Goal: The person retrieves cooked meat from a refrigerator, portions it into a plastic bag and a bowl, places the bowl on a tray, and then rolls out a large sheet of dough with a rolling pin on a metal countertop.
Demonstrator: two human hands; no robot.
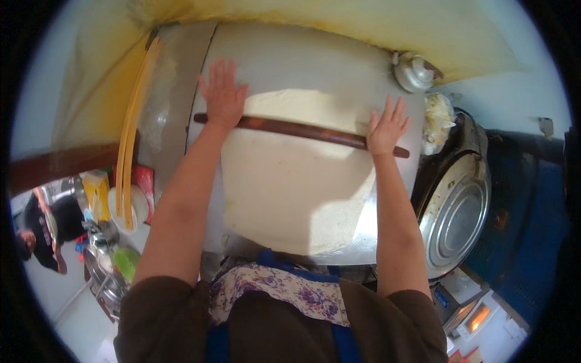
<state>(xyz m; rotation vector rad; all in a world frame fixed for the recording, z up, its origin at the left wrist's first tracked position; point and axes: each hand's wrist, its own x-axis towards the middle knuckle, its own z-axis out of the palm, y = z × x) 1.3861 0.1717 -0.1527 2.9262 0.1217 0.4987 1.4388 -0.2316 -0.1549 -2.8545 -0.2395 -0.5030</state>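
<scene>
A large, thin sheet of pale dough (pixel 272 181) lies across the metal worktop (pixel 295 50) in front of me. Over its far part runs a dark wooden rolling pin (pixel 302 130) with tapered ends, slanting slightly down to the right. My left hand (pixel 224 97) lies flat over the pin near its left end, the heel of the palm on the wood and the fingers stretched forward. Near the other end, my right hand (pixel 388 127) presses on the pin the same way, fingers extended past it. Neither hand wraps around the wood.
A metal kettle (pixel 414 76) stands at the far right corner, with a filled plastic bag (pixel 438 120) below it. A round metal-lidded pan (pixel 458 218) borders the right side. Long yellow sticks (pixel 129 136) lie along the left. Another person (pixel 59 227) is at far left.
</scene>
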